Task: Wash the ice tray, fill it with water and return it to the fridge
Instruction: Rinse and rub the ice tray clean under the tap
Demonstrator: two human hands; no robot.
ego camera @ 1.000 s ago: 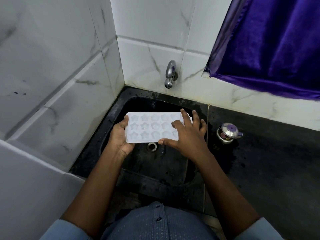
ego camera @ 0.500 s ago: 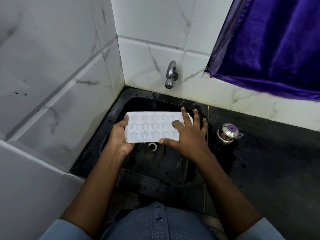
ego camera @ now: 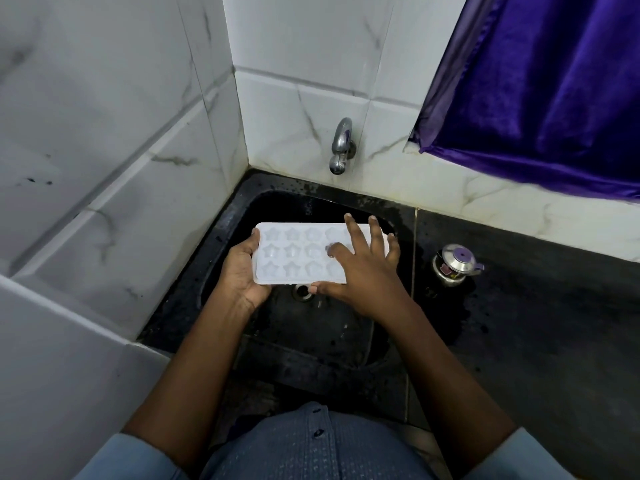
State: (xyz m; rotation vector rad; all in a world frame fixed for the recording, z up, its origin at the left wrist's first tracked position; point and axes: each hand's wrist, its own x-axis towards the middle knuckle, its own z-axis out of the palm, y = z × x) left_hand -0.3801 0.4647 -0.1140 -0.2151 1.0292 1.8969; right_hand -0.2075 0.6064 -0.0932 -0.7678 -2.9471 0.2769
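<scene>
A white ice tray (ego camera: 294, 252) with star-shaped pockets is held flat over the black sink (ego camera: 221, 258). My left hand (ego camera: 242, 271) grips its left end, thumb on the rim and fingers underneath. My right hand (ego camera: 360, 268) lies on top of the tray's right half with fingers spread, the index finger bent into a pocket and the thumb along the near edge. The steel tap (ego camera: 341, 145) sticks out of the tiled wall above the sink; no water shows at its spout.
A drain hole (ego camera: 302, 291) sits in the sink floor just below the tray. A small steel pot with a purple knob (ego camera: 453, 266) stands on the wet black counter (ego camera: 536, 323) to the right. A purple curtain (ego camera: 540, 91) hangs at upper right. White tiled walls close the left.
My right hand has slid a little to the left over the tray's pockets, its index finger bending into one. The tray and my left hand stay in place.
</scene>
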